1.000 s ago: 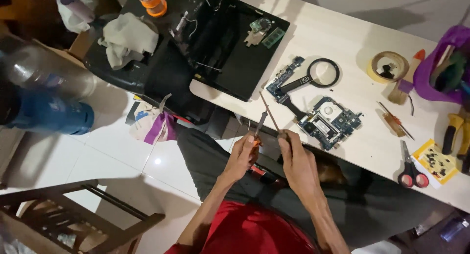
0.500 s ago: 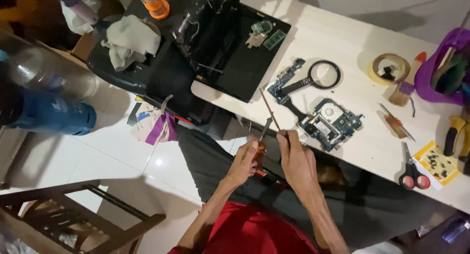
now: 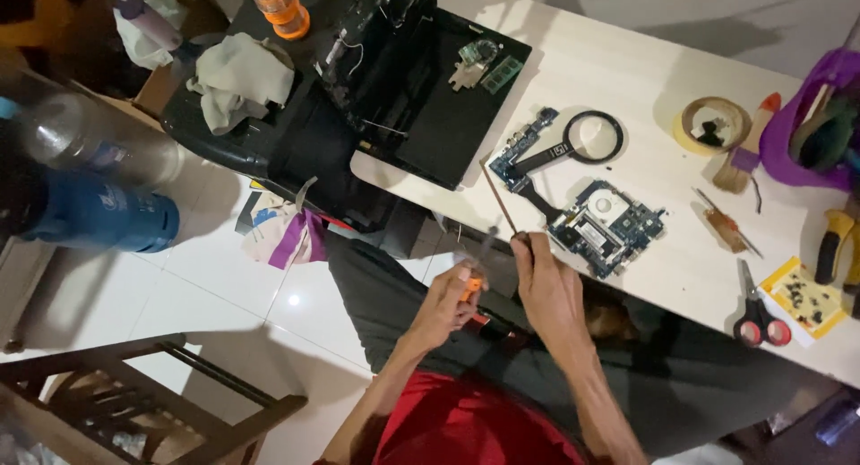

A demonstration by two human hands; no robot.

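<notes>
- Screwdriver (image 3: 473,286), orange-handled, gripped in left hand (image 3: 445,305) just off table (image 3: 627,62) edge, over the lap.
- Likely light and stiff; thin shaft blurred, slippery if pinched there, so best held by the handle.
- Right hand (image 3: 548,290) close beside, fingers pinched narrow near the tip; cannot tell what is held.
- Circuit board (image 3: 605,226) on table just beyond right hand; looks fragile, edges only.
- Scissors (image 3: 757,313) farther right along table edge.

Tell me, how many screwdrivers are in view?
2. One with an orange handle is in the left hand, its shaft blurred. Another screwdriver lies on the white table, right of the blue circuit board. Others may hide in the purple basket.
</notes>
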